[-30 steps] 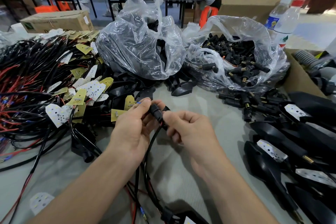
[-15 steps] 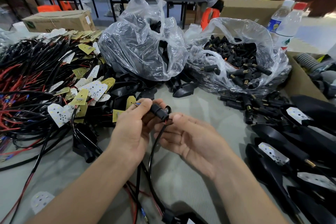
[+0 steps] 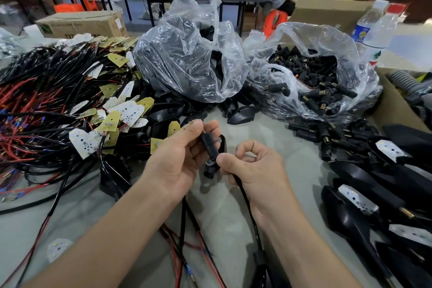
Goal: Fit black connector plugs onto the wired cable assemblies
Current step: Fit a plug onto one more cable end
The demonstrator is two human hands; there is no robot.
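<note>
My left hand [image 3: 177, 161] grips a black connector plug [image 3: 208, 147] between thumb and fingers, its brass threaded tip pointing up-left. My right hand [image 3: 252, 166] pinches the black cable [image 3: 247, 208] just below the plug, fingers curled. The cable loops behind the plug and runs down toward me. More loose black plugs [image 3: 315, 77] fill an open clear plastic bag at the back right. A big heap of black and red wired assemblies with LED boards [image 3: 58, 100] lies at the left.
A second clear bag of black housings [image 3: 187, 61] stands at centre back. Black finished housings [image 3: 374, 194] pile up on the right, beside a cardboard box [image 3: 392, 110]. Loose plugs [image 3: 313, 131] lie on the grey table [image 3: 268, 133]. Water bottles [image 3: 378, 30] stand at the far right.
My right hand has closed from open fingers into a pinch on the cable under the plug. The plug in my left hand has tilted more upright.
</note>
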